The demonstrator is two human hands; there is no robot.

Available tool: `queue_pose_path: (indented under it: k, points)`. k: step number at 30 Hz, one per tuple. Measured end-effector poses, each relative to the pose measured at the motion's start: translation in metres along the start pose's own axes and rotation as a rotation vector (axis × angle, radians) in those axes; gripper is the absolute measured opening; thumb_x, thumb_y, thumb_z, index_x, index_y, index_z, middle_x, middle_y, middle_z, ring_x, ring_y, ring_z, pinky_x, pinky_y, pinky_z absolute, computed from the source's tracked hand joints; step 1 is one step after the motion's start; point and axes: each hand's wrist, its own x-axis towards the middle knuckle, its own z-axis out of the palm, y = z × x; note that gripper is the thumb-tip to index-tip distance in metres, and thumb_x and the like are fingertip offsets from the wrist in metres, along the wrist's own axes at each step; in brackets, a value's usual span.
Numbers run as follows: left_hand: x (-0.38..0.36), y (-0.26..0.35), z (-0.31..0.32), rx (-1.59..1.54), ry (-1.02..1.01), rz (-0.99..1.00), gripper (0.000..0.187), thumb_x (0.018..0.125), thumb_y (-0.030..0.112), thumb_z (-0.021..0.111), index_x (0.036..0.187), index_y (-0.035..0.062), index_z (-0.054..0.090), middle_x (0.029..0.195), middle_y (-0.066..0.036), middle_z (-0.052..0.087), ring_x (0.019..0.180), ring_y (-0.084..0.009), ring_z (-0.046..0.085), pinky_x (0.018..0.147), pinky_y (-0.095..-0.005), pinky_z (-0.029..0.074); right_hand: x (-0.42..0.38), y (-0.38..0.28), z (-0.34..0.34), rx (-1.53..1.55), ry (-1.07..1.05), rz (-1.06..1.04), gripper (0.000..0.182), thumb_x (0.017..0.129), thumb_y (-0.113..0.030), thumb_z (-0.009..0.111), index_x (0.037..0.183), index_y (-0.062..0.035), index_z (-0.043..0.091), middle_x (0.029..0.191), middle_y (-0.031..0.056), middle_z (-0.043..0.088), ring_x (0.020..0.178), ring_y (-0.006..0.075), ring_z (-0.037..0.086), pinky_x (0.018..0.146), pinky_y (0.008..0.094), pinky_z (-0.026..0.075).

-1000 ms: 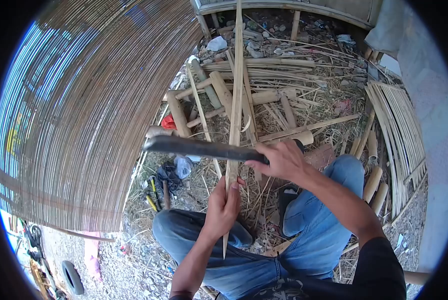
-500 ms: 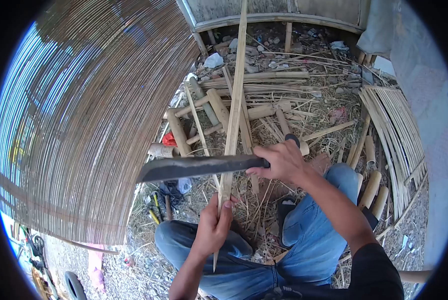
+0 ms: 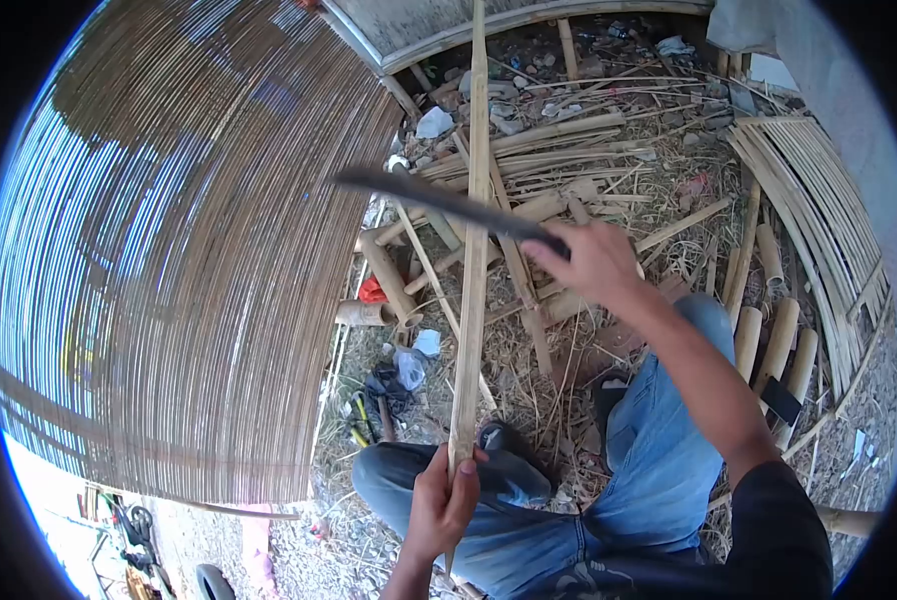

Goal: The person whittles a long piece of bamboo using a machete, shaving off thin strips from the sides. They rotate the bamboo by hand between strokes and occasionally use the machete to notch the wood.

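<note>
My left hand (image 3: 445, 505) is closed around the lower part of a long bamboo strip (image 3: 472, 310), which runs upright through the view from my lap to the top edge. Its pointed lower end sticks out below my fist. In my right hand (image 3: 594, 262) is the dark handle of a machete (image 3: 439, 203). The long blade points up and left and crosses the strip partway along it, its edges slightly blurred. Below the hands, my legs in blue jeans (image 3: 659, 430) are bent wide on either side.
A slatted bamboo blind (image 3: 199, 270) fills the left side. Ahead lie bamboo frame pieces (image 3: 389, 270) and loose strips among shavings. To the right are cut bamboo tubes (image 3: 774, 340), a dark phone-like object (image 3: 781, 400) and a slatted panel (image 3: 819, 230). Yellow-handled tools (image 3: 361, 420) lie left of my knee.
The machete has moved up along the bamboo strip, away from my left hand, and its blade tip has tilted upward. My left hand keeps its grip. The whole view has shifted slightly.
</note>
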Motion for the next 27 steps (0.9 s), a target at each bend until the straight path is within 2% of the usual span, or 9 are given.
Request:
queue_pose_path:
  k: [4,5,7,11,13,19,20,24,27]
  points:
    - [-0.031,-0.004,-0.006,-0.273,-0.120,-0.155,0.027,0.109,0.023,0.043,0.117,-0.0011,0.052,0.058,0.008,0.045,0.046,0.0017,0.038,0.042,-0.0181,0.026,0.021,0.056,-0.010,0.551,0.155,0.604,0.067,0.097,-0.067,0.049,0.084,-0.0040,0.069,0.050,-0.0001,0.047,0.043,0.0137,0.048,0.048,0.0327,0.040]
    - [-0.032,-0.004,-0.009,-0.281,-0.178,-0.143,0.028,0.110,0.024,0.042,0.117,-0.0015,0.052,0.057,0.008,0.045,0.044,0.0014,0.038,0.041,-0.0183,0.026,0.017,0.054,-0.008,0.554,0.153,0.600,0.067,0.097,-0.067,0.049,0.084,-0.0040,0.069,0.050,-0.0001,0.047,0.043,0.0137,0.048,0.048,0.0327,0.040]
    - [-0.029,-0.004,-0.006,-0.262,-0.176,-0.119,0.029,0.110,0.024,0.041,0.118,-0.0017,0.052,0.055,0.008,0.044,0.041,0.0003,0.037,0.039,-0.0193,0.025,0.004,0.025,-0.024,1.373,0.343,0.715,0.063,0.098,-0.063,0.052,0.091,-0.0022,0.066,0.052,-0.0047,0.037,0.043,0.0083,0.038,0.047,0.0278,0.035]
    - [-0.011,0.010,0.005,-0.240,-0.255,-0.053,0.029,0.110,0.022,0.041,0.120,-0.0021,0.052,0.056,0.005,0.046,0.041,-0.0017,0.039,0.040,-0.0195,0.027,-0.003,-0.004,-0.033,1.591,0.363,0.604,0.057,0.099,-0.053,0.058,0.118,0.0001,0.067,0.052,-0.0065,0.033,0.040,0.0056,0.032,0.043,0.0270,0.030]
    - [0.006,0.017,0.013,-0.237,-0.283,0.011,0.029,0.110,0.021,0.040,0.122,-0.0021,0.052,0.057,0.003,0.046,0.041,-0.0024,0.039,0.040,-0.0198,0.029,-0.005,-0.010,-0.036,1.653,0.261,0.538,0.056,0.099,-0.048,0.061,0.128,0.0002,0.064,0.052,-0.0072,0.033,0.040,0.0046,0.032,0.042,0.0262,0.030]
    - [0.075,0.037,0.033,0.170,-0.297,0.155,0.027,0.108,0.020,0.046,0.118,-0.0018,0.057,0.062,-0.003,0.058,0.046,-0.0075,0.052,0.045,-0.0223,0.039,-0.006,-0.024,-0.045,1.609,0.014,0.453,0.039,0.096,-0.030,0.071,0.117,0.0024,0.068,0.054,-0.0071,0.042,0.040,0.0031,0.035,0.039,0.0222,0.029]
    - [0.089,0.031,0.034,0.171,-0.290,0.138,0.027,0.108,0.020,0.046,0.118,-0.0018,0.057,0.062,-0.003,0.058,0.046,-0.0075,0.052,0.045,-0.0223,0.039,-0.004,-0.026,-0.041,1.565,0.108,0.522,0.027,0.092,-0.021,0.075,0.101,0.0033,0.070,0.055,-0.0061,0.046,0.040,0.0028,0.036,0.038,0.0221,0.028]
    - [0.121,0.029,0.024,0.592,-0.203,0.499,0.025,0.104,0.017,0.055,0.122,0.0016,0.061,0.071,-0.006,0.066,0.061,-0.0129,0.063,0.058,-0.0281,0.050,0.006,-0.001,-0.044,1.277,0.235,0.516,0.023,0.091,-0.018,0.075,0.083,-0.0005,0.063,0.056,-0.0047,0.050,0.039,0.0031,0.040,0.037,0.0228,0.028]
    - [0.144,0.039,-0.007,0.673,-0.086,0.463,0.032,0.103,0.017,0.058,0.133,0.0067,0.060,0.076,-0.010,0.067,0.066,-0.0192,0.068,0.063,-0.0315,0.053,0.010,0.016,-0.045,1.259,0.264,0.583,0.023,0.092,-0.019,0.073,0.089,0.0012,0.063,0.055,-0.0034,0.051,0.039,0.0036,0.042,0.037,0.0231,0.030]
